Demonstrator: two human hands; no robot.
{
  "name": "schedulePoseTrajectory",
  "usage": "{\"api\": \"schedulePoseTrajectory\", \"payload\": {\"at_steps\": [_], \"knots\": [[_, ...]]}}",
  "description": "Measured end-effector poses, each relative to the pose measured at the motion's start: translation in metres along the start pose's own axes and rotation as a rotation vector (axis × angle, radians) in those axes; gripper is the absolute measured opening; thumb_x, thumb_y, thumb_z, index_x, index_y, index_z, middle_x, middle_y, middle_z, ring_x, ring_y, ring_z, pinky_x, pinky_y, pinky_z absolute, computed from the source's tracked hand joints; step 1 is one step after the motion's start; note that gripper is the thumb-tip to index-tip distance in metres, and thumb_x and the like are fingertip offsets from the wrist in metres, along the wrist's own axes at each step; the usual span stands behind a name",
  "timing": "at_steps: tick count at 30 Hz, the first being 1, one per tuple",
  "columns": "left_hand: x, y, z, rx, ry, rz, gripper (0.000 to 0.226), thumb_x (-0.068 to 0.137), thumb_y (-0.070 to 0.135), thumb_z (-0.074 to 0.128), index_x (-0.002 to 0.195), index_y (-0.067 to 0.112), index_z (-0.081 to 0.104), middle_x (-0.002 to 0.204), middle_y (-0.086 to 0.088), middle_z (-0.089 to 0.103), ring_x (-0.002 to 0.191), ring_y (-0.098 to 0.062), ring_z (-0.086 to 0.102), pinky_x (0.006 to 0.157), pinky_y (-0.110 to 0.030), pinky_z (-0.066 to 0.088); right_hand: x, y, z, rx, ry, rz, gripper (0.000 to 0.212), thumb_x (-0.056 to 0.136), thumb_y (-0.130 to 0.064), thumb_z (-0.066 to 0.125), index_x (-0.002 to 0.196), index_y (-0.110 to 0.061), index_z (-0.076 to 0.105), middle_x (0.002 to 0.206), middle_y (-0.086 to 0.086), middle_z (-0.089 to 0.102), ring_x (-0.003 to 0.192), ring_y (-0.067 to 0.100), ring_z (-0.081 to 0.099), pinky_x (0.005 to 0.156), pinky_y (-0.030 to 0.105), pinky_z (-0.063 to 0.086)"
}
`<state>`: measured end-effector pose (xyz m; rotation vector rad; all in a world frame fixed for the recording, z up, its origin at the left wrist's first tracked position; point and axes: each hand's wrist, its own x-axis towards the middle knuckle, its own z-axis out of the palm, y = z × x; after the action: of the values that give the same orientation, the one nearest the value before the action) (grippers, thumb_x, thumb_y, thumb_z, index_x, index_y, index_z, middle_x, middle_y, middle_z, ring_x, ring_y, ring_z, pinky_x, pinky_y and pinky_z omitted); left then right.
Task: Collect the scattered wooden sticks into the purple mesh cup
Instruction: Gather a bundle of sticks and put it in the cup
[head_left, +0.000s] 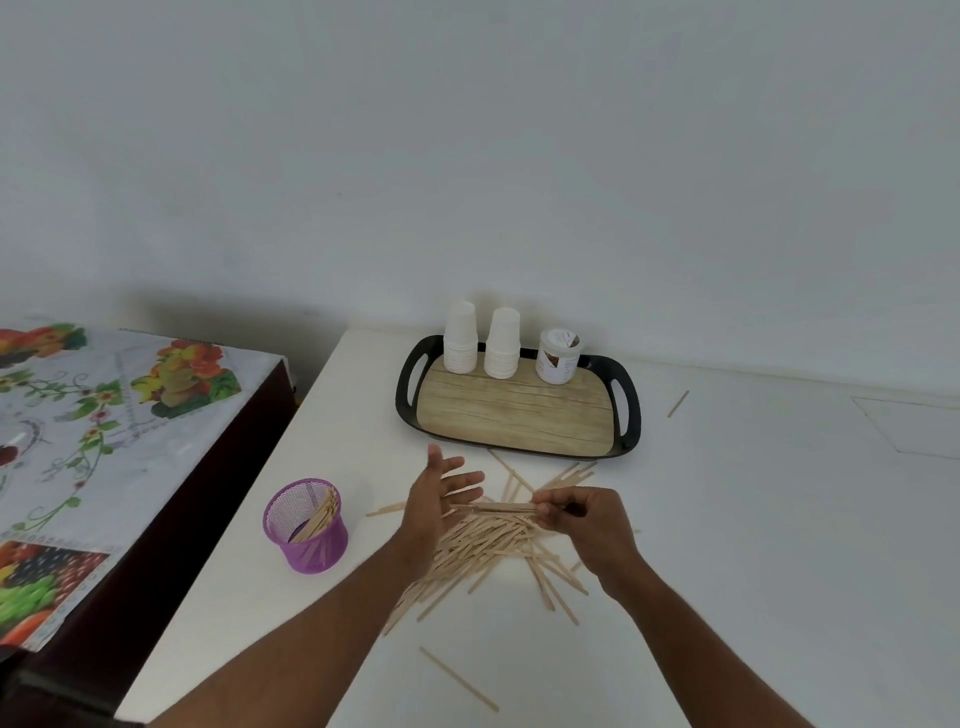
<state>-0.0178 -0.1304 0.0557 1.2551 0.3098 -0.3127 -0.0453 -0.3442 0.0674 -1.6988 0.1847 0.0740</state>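
The right hand (576, 514) pinches a small bundle of sticks (493, 506) at one end, held level above the main pile of wooden sticks (488, 545) on the white table (727, 545), while the left hand (441, 499) is spread, palm turned toward the bundle, with the sticks' free ends at its fingers. The step in hand looks like squaring up a handful; done well, that means tapping the loose ends against the left palm until they sit flush, then closing round the bundle before it fans out, and lowering it end-first into the purple mesh cup (306, 525) so no stick catches the rim. The cup stands upright to the left of the pile, apart from it, with several sticks already leaning inside. The sticks are thin, flat, pale strips, heaped crisscross, with strays lying loose nearer the person (457, 678) and 1 far off to the right of the tray (519, 410).
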Motion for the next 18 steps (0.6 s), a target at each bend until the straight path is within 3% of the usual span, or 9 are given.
{"api": "schedulePoseTrajectory", "payload": {"at_steps": [3,6,8,15,18], "knots": [[-0.005,0.005,0.017,-0.177,-0.069,-0.101,0.08,0.099,0.072,0.016,0.126,0.012,0.062,0.115,-0.014,0.076,0.11,-0.032,0.073,0.103,-0.052,0.052,-0.01,0.001,0.026,-0.101,-0.062,-0.062,0.017,0.085,-0.004,0.081,0.095,-0.017,0.083,0.088,-0.001,0.082,0.086,0.015,0.079,0.082,0.026,0.063],[-0.009,0.012,0.027,-0.261,-0.038,-0.114,0.083,0.102,0.066,0.012,0.123,0.004,0.063,0.113,-0.022,0.075,0.105,-0.037,0.074,0.089,-0.046,0.059,-0.013,-0.001,0.036,-0.108,-0.054,-0.107,0.018,0.086,-0.007,0.081,0.097,-0.021,0.084,0.087,-0.006,0.081,0.084,0.012,0.078,0.077,0.022,0.061],[-0.008,0.013,0.024,-0.302,-0.007,-0.12,0.078,0.105,0.061,0.015,0.122,0.001,0.063,0.111,-0.023,0.075,0.103,-0.038,0.074,0.082,-0.045,0.061,-0.012,-0.003,0.033,-0.109,-0.064,-0.109,0.017,0.086,-0.007,0.081,0.098,-0.018,0.084,0.087,-0.005,0.081,0.084,0.013,0.078,0.076,0.021,0.061],[-0.006,0.004,0.023,-0.216,-0.066,-0.118,0.058,0.112,0.044,0.025,0.125,0.0,0.061,0.112,-0.02,0.075,0.103,-0.035,0.075,0.084,-0.043,0.06,-0.012,-0.007,0.034,-0.105,-0.08,-0.127,0.025,0.085,-0.007,0.082,0.091,-0.031,0.083,0.089,-0.008,0.081,0.086,0.011,0.078,0.082,0.024,0.062],[-0.003,0.002,0.02,-0.182,-0.065,-0.081,0.047,0.112,0.036,0.035,0.121,0.0,0.063,0.114,-0.021,0.074,0.105,-0.036,0.073,0.083,-0.042,0.061,-0.01,-0.003,0.031,-0.074,-0.064,-0.115,0.023,0.085,-0.006,0.082,0.092,-0.028,0.084,0.09,-0.006,0.081,0.087,0.012,0.078,0.081,0.023,0.062]]}}
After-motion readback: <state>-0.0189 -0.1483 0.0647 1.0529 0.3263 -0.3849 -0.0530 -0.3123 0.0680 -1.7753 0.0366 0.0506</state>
